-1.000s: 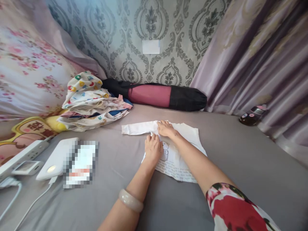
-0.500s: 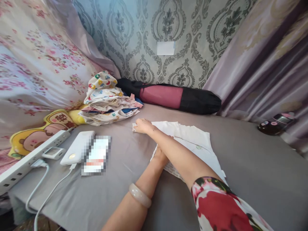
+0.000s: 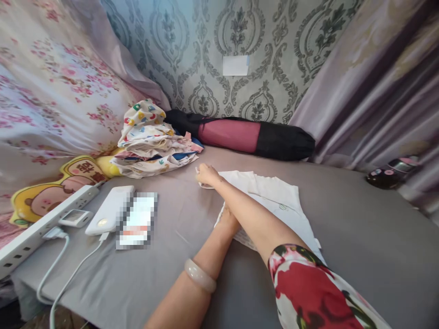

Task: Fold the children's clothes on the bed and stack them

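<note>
A white shirt (image 3: 274, 192) with a small green print lies partly folded on the grey sheet. My right hand (image 3: 207, 175) reaches across to its far left end, fingers closed on the cloth, which is lifted slightly there. Under my right forearm, my left hand (image 3: 229, 218), with a pale bangle (image 3: 200, 276) on its wrist, rests at the shirt's left edge. My right forearm hides the fingers of the left hand, so their grip cannot be made out.
Folded patterned clothes (image 3: 151, 146) are piled at the back left. Beyond the shirt lies a long black and pink bag (image 3: 240, 136). On the left are a power strip (image 3: 44, 226), a white power bank (image 3: 109, 210), a blurred-out phone (image 3: 137, 221) and cables. A dark bottle (image 3: 386, 176) stands far right.
My right hand has drawn the shirt's left end slightly right and up, so that its edge now curls under my fingers. My left hand has stayed almost in place.
</note>
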Motion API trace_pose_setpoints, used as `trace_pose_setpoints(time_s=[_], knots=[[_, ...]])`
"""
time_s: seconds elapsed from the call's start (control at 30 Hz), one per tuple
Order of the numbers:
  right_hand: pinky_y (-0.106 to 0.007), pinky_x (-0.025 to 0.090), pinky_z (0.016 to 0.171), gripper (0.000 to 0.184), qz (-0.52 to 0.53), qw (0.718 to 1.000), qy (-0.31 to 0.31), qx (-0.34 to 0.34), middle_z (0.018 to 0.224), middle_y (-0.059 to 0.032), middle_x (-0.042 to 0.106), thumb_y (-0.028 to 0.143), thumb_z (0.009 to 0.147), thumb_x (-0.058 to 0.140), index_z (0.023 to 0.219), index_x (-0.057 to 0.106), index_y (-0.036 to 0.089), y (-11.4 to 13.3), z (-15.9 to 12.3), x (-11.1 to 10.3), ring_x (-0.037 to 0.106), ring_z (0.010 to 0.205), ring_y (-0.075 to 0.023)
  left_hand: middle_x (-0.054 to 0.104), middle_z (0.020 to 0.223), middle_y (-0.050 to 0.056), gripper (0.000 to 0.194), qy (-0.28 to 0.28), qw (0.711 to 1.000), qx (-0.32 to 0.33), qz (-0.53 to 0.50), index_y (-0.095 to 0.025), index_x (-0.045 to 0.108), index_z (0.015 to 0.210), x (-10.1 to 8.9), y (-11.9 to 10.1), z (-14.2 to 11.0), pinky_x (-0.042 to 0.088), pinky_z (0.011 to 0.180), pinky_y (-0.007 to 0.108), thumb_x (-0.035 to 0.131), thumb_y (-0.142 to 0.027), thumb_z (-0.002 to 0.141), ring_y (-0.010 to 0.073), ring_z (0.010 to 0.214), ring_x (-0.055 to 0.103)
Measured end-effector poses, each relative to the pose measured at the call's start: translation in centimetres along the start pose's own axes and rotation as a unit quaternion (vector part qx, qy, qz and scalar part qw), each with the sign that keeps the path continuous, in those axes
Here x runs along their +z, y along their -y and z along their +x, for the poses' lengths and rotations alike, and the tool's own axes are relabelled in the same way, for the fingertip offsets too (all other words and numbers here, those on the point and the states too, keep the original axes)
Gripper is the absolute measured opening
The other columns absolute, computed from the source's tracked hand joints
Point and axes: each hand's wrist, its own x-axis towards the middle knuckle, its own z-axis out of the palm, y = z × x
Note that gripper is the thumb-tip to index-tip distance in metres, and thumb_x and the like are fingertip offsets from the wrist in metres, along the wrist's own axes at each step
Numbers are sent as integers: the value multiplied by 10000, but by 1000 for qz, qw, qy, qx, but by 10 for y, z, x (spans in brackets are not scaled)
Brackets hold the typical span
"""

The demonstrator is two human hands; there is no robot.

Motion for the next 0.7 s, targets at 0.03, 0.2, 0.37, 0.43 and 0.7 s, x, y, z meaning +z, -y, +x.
trace_pose_setpoints(time_s=[0.03,0.2,0.37,0.43,0.7], knots=[[-268,533,714,215,39,999,0,15,928,-123,731,193,817,564,1000,671,162,-7,0,-6,709,867,-235,635,1196,120,302,11,1000,0,4,-155,598,1155,-3,-2,-1,367,1048,407,506,-214,874,266,1158,531],[-200,512,533,133,252,964,-27,83,746,-55,712,158,787,620,914,661,161,-49,-8,-34,677,635,-153,675,1059,117,233,24,997,-46,49,-160,640,1023,-20,-13,1,435,895,400,470,-154,865,277,1061,575],[-159,492,524,422,352,924,-54,136,933,-86,719,99,803,618,1218,556,133,-78,-38,-63,668,663,-111,667,981,75,265,-65,991,-113,26,-184,657,984,-28,-13,0,428,859,341,424,-128,874,226,980,573],[-164,493,530,509,357,922,-54,136,970,-104,714,80,816,604,1311,494,125,-87,-51,-73,667,671,-111,649,984,79,258,-104,984,-141,22,-191,669,944,-30,-12,-1,422,866,332,421,-153,888,223,973,554],[-172,513,570,454,366,923,-71,95,1006,-83,719,59,851,552,1292,580,164,-120,-81,-94,668,675,-94,590,1049,90,273,-128,968,-215,16,-227,699,979,-29,-8,-2,407,875,366,454,-183,870,244,970,500]])
